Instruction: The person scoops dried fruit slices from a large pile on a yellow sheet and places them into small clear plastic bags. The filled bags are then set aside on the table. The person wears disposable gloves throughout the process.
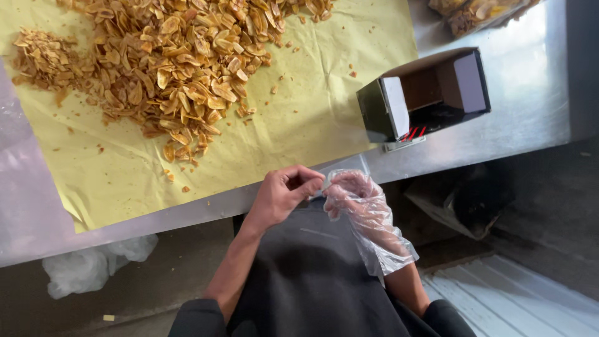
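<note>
My left hand (282, 195) is bare and pinches the fingertip end of a thin clear plastic glove (373, 232) near the table's front edge. That loose, crinkled glove covers my right hand (353, 193) down past the wrist. Both hands meet just in front of my dark apron. A large heap of golden-brown fried chips (178, 59) lies on yellow paper (299, 118) farther back on the table, out of my hands' reach.
An open black and white cardboard box (424, 93) lies on its side on the steel table (530, 106) to the right. A clear bag of chips (477, 12) sits at the far right corner. A crumpled white plastic bag (93, 267) lies on the floor at left.
</note>
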